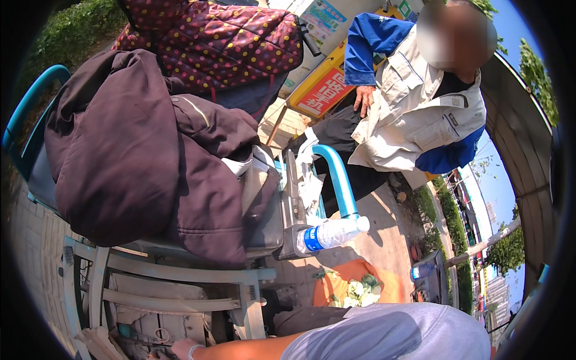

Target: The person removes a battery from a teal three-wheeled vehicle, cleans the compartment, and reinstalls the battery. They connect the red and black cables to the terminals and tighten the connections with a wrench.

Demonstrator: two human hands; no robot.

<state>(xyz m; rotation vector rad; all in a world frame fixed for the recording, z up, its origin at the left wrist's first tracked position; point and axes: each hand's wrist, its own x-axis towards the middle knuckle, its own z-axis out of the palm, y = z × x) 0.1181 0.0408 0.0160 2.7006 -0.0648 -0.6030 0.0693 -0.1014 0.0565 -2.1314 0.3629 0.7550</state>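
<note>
From the lower edge, my right forearm [240, 351] reaches left out of a grey short sleeve. My right hand [182, 348], with a white band at the wrist, is only partly in the picture, and its fingers are cut off or lost in shadow. It is low beside a pale metal frame [174, 301] and close to a small whitish ring [161, 335]. Small dark items lie in shadow around it; I cannot make out whether the hand holds any of them. My left hand is out of view.
A dark maroon jacket [120, 156] covers a teal-framed chair [36, 90]. Near its teal armrest [339, 180] is a clear water bottle [330, 234]. Leafy greens [360, 292] lie on an orange bag [336, 273]. Beyond are a person [414, 102] and a polka-dot quilted cover [228, 42].
</note>
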